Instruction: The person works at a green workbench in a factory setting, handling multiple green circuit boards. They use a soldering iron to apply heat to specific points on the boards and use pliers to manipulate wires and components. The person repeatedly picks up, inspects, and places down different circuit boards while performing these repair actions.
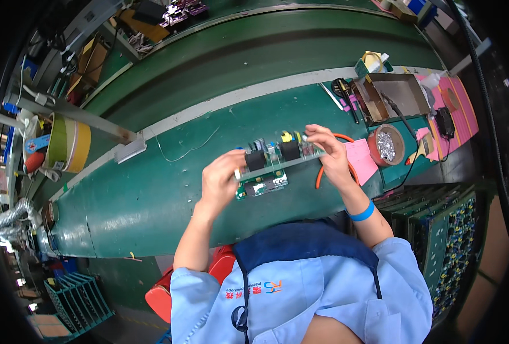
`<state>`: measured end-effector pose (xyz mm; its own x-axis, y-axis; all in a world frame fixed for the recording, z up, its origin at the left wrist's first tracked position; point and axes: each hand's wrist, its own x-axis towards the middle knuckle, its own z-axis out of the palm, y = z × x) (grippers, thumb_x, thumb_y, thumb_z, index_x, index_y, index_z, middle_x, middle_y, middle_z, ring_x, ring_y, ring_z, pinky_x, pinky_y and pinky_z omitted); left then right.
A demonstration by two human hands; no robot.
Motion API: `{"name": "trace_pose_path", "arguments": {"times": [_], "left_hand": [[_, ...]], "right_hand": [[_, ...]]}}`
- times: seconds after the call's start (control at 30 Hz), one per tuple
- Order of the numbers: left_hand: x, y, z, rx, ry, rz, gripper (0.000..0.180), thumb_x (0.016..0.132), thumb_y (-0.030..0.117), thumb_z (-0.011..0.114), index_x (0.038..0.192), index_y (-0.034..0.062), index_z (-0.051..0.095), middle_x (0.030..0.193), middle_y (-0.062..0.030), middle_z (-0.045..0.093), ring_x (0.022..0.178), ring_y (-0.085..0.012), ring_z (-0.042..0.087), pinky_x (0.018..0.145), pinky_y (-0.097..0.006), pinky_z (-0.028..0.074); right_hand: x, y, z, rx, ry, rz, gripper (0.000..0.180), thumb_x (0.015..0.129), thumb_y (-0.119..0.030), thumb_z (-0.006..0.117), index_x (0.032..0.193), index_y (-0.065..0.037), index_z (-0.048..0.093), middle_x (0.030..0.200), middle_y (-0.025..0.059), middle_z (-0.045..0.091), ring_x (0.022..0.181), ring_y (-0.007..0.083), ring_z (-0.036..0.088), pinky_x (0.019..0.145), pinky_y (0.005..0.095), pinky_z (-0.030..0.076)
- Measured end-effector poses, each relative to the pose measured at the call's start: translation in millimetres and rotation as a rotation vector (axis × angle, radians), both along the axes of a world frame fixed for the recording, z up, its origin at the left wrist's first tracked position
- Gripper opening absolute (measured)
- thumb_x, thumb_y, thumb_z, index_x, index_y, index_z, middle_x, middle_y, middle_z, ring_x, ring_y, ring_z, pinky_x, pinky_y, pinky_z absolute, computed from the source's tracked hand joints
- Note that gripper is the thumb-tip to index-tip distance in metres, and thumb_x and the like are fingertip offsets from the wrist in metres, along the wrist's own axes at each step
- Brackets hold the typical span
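Observation:
A green circuit board [280, 165] is held tilted above the green bench by both my hands. Black blocks, yellow parts and other tall components stand along its upper side. My left hand [220, 176] grips the board's left end with bent fingers. At the opposite end, my right hand [331, 153] has its fingers closed on the board's edge and a blue band on the wrist. Just below shows a smaller green board [265, 186] with a dark block; I cannot tell whether it is joined to the held one. An orange-red tube [355, 172] curves behind my right hand.
Right of my hands lie a pink sheet [359, 160], a round pot of silvery bits [385, 144] and a soldering iron [397, 109] beside a metal tray [409, 94]. Racks of boards [438, 246] stand at the lower right. A thin wire [177, 159] lies on the bench's left part.

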<state>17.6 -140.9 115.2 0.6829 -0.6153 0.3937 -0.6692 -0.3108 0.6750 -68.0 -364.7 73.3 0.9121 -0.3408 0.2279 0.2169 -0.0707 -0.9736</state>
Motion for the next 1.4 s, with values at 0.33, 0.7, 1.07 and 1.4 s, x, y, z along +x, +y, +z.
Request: {"name": "trace_pose_path", "arguments": {"times": [0.33, 0.7, 1.07, 1.4], "left_hand": [[-11.9, 2.2, -31.9, -0.092, -0.639, 0.091, 0.024, 0.055, 0.001, 0.058, 0.078, 0.0069, 0.062, 0.092, -0.0101, 0.054, 0.084, -0.0271, 0.053, 0.069, -0.035, 0.046], [33.8, 52.5, -40.0, -0.248, -0.12, 0.75, 0.01, 0.072, -0.001, 0.055, 0.081, 0.0002, 0.058, 0.08, -0.0087, 0.053, 0.065, -0.014, 0.051, 0.061, -0.025, 0.043], [46.7, 84.8, -55.4, -0.158, 0.195, 0.838, 0.013, 0.078, 0.007, 0.051, 0.087, -0.0005, 0.057, 0.066, -0.004, 0.055, 0.055, -0.0071, 0.051, 0.052, -0.02, 0.043], [48.3, 63.3, -45.7, -0.484, 0.704, 0.483, 0.02, 0.078, 0.009, 0.053, 0.094, -0.0038, 0.055, 0.078, -0.0118, 0.06, 0.065, -0.0144, 0.058, 0.059, -0.023, 0.047]], "right_hand": [[-2.3, 8.2, 9.9, 0.689, 0.254, 0.346, 0.033, 0.083, -0.008, 0.044, 0.113, 0.004, 0.039, 0.101, 0.0108, 0.053, 0.091, 0.0142, 0.052, 0.077, 0.0257, 0.043], [-4.5, 3.0, 6.2, 0.671, 0.219, 0.197, 0.031, 0.082, -0.004, 0.043, 0.112, 0.002, 0.039, 0.096, 0.0097, 0.056, 0.085, 0.0118, 0.054, 0.073, 0.0236, 0.042], [-6.1, 1.1, 0.5, 0.726, 0.196, 0.233, 0.032, 0.082, -0.004, 0.043, 0.113, 0.002, 0.038, 0.103, 0.0093, 0.052, 0.094, 0.0125, 0.05, 0.081, 0.0235, 0.038], [-9.2, 5.1, 1.3, 0.701, 0.207, 0.182, 0.03, 0.082, -0.004, 0.041, 0.112, 0.003, 0.039, 0.101, 0.0109, 0.053, 0.091, 0.0133, 0.052, 0.079, 0.0238, 0.039]]}}
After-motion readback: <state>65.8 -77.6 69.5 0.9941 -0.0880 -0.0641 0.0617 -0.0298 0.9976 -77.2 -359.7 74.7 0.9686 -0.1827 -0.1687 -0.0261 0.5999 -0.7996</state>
